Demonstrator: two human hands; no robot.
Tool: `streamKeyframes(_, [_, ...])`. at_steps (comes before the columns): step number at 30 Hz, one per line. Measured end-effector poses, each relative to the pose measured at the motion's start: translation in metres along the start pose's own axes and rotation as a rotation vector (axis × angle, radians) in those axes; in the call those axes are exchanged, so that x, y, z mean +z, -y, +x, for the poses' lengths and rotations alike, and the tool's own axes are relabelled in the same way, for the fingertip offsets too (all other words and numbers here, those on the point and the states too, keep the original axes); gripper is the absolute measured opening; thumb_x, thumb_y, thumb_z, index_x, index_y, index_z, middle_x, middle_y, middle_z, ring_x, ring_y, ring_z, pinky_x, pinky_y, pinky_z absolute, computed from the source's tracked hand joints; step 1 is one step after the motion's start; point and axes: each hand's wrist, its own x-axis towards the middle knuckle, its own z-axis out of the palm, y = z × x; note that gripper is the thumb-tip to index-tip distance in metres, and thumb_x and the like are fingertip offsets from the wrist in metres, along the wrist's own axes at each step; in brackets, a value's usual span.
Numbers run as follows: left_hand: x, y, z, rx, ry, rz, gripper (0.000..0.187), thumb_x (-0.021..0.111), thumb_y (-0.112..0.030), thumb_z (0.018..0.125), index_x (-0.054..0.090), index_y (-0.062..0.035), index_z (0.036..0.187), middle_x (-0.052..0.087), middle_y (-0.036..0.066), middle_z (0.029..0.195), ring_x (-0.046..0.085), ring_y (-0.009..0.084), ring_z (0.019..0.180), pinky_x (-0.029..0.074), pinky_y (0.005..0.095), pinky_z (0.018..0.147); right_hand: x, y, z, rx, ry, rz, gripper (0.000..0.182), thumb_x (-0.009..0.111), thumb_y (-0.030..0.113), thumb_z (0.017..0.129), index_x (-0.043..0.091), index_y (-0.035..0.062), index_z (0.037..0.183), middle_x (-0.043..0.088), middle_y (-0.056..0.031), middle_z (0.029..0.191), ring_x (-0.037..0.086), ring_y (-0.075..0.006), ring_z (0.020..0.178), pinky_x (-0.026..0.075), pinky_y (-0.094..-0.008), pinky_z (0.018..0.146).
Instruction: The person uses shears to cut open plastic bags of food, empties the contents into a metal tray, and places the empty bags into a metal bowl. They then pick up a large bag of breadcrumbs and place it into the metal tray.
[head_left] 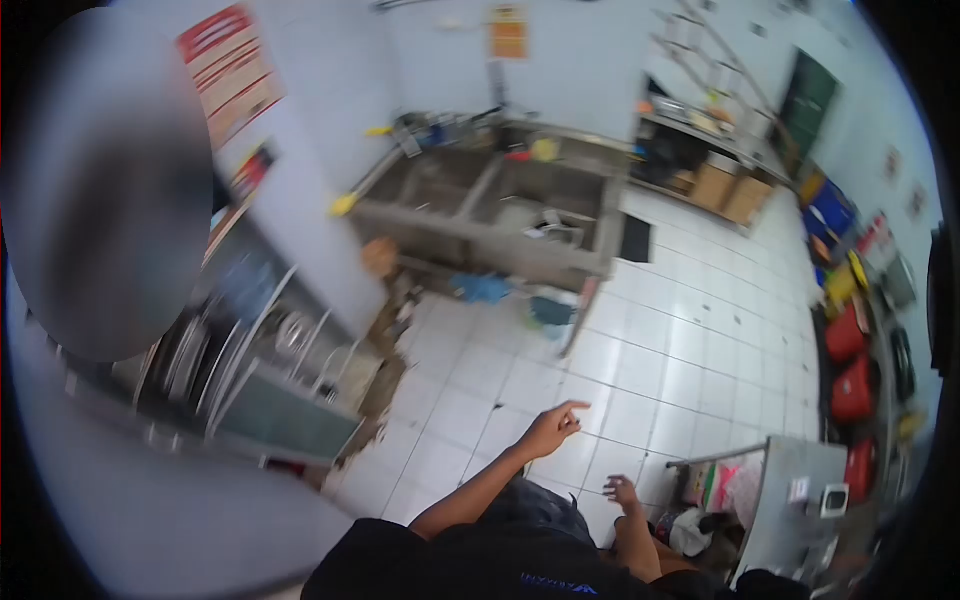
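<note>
Head view: your left hand (549,430) points, empty, index finger out, over the white tiled floor (690,350) toward the steel double sink (500,205). Your right hand (621,491) hangs open, empty, near the steel desk (790,500). Sink basins hold indistinct clutter. Debris beside the sink could trip you.

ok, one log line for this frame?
left hand empty, forefinger pointing | right hand empty, spread | over tiled floor | steel double sink ahead

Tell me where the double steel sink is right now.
In the head view the double steel sink stands against the far wall, upper middle of the picture, across the white tiled floor from the person's empty left hand.
</note>
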Motion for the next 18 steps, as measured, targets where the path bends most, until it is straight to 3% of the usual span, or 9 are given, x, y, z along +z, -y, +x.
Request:
streamKeyframes(1, [-0.001,-0.036,0.049,0.034,0.085,0.006,0.046,0.062,-0.003,0.090,0.052,-0.0146,0.134,0.054,0.000,0.075,0.048,0.0099,0.065,0.042,0.0254,0.063,-0.008,-0.012,0.001,0.033,-0.016,-0.017,0.025,0.043,0.021,0.097,0.055,0.0118,0.117,0.067,-0.0129,0.090,0.067,-0.0242,0.074,0.055,-0.0385,0.061])
streamKeyframes(4, [0.003,-0.154,0.159,0.286,0.185,-0.116,0.047,0.062,0.003,0.089,0.052,-0.0092,0.133,0.061,0.002,0.077,0.054,0.0098,0.065,0.046,0.0245,0.064,-0.030,-0.059,-0.010,0.122,-0.240,0.356,0.023,0.052,0.021,0.094,0.056,0.0088,0.113,0.066,-0.0139,0.086,0.067,-0.0244,0.071,0.055,-0.0374,0.056])
streamKeyframes(5, [0.002,-0.178,0.187,0.513,0.151,-0.171,0.049,0.063,0.006,0.087,0.051,-0.0069,0.132,0.061,0.004,0.074,0.058,0.0111,0.065,0.049,0.0256,0.065,-0.035,-0.081,-0.007,0.131,-0.312,0.494,0.027,0.055,0.023,0.092,0.056,0.0072,0.114,0.067,-0.0139,0.088,0.068,-0.0242,0.072,0.055,-0.0361,0.054])
streamKeyframes(6, [0.001,-0.191,0.219,0.735,0.102,-0.242,0.051,0.063,0.010,0.085,0.050,-0.0045,0.132,0.060,0.005,0.071,0.061,0.0123,0.065,0.052,0.0267,0.066,-0.034,-0.094,-0.017,0.070,-0.402,0.615,0.027,0.055,0.021,0.091,0.056,0.0056,0.114,0.066,-0.0147,0.086,0.067,-0.0248,0.071,0.055,-0.0369,0.054])
streamKeyframes(7, [0.003,-0.189,0.250,0.863,0.122,-0.239,0.055,0.063,0.015,0.082,0.048,-0.0036,0.132,0.061,0.007,0.068,0.065,0.0169,0.064,0.056,0.0325,0.069,-0.036,-0.109,-0.019,0.154,-0.519,0.719,0.028,0.054,0.019,0.090,0.055,0.0006,0.111,0.066,-0.0154,0.088,0.067,-0.0274,0.071,0.056,-0.0379,0.054])
streamKeyframes(9, [0.013,-0.176,0.311,0.876,0.118,-0.205,0.059,0.063,0.016,0.081,0.047,-0.0043,0.133,0.060,0.006,0.070,0.063,0.0156,0.067,0.056,0.0324,0.069,-0.127,-0.202,0.000,0.136,-0.519,0.730,0.028,0.054,0.019,0.090,0.055,0.0002,0.111,0.066,-0.0155,0.088,0.067,-0.0277,0.071,0.056,-0.0380,0.055])
streamKeyframes(12, [0.044,-0.127,0.400,0.490,0.034,-0.104,0.059,0.066,0.012,0.080,0.050,-0.0061,0.134,0.057,0.002,0.071,0.059,0.0108,0.068,0.050,0.0257,0.067,-0.237,-0.188,0.003,0.058,-0.458,0.667,0.029,0.054,0.019,0.090,0.055,-0.0010,0.110,0.066,-0.0157,0.088,0.067,-0.0285,0.071,0.056,-0.0384,0.055])
streamKeyframes(15, [0.066,-0.049,0.448,0.165,-0.003,0.099,0.050,0.067,0.005,0.084,0.055,-0.0090,0.131,0.053,0.000,0.069,0.051,0.0080,0.063,0.046,0.0246,0.062,-0.260,-0.165,0.033,0.015,-0.372,0.638,0.029,0.054,0.019,0.090,0.054,-0.0022,0.110,0.066,-0.0160,0.088,0.067,-0.0293,0.072,0.056,-0.0388,0.055])
streamKeyframes(18, [0.078,0.024,0.491,-0.032,-0.089,0.017,0.045,0.066,0.005,0.084,0.058,-0.0094,0.126,0.044,-0.004,0.066,0.047,0.0039,0.062,0.043,0.0214,0.058,-0.285,-0.085,0.192,-0.126,-0.270,0.590,0.030,0.053,0.019,0.090,0.054,-0.0034,0.109,0.066,-0.0163,0.088,0.067,-0.0301,0.072,0.056,-0.0391,0.055])
